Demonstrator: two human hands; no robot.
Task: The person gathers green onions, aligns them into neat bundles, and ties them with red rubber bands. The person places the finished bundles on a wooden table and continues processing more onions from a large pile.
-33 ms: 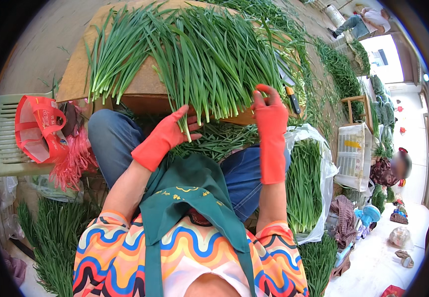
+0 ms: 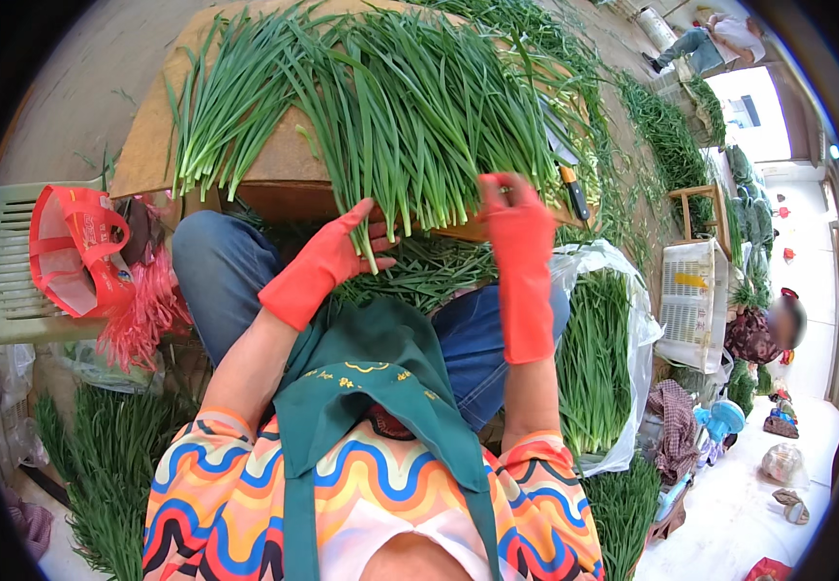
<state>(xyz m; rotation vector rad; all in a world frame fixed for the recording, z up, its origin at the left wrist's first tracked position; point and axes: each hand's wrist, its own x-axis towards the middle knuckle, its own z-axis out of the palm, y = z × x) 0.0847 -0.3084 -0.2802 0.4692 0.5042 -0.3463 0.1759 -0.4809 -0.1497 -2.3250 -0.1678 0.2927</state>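
A thick layer of garlic chives (image 2: 419, 126) lies across a low board, pale stem ends toward me. My left hand (image 2: 327, 257), in a red rubber glove, has a few stems between thumb and fingers, their ends poking out below. My right hand (image 2: 519, 232), gloved the same way, is at the right end of the row of stems. Its fingers are curled together and slightly blurred; anything between them is hidden. A knife (image 2: 574, 194) with a black and orange handle lies on the board just right of that hand.
Under the chives is the brown board (image 2: 148, 160). A plastic bag of chives (image 2: 598, 368) stands by my right knee. On my left, a red bag (image 2: 76, 257) rests on a pale green slatted stool (image 2: 3, 261). A white crate (image 2: 690, 310) stands farther right; loose leaves litter the floor.
My right hand has moved a little left along the stem ends, its fingers curling in more. My left hand stays nearly where it was, around the same stems.
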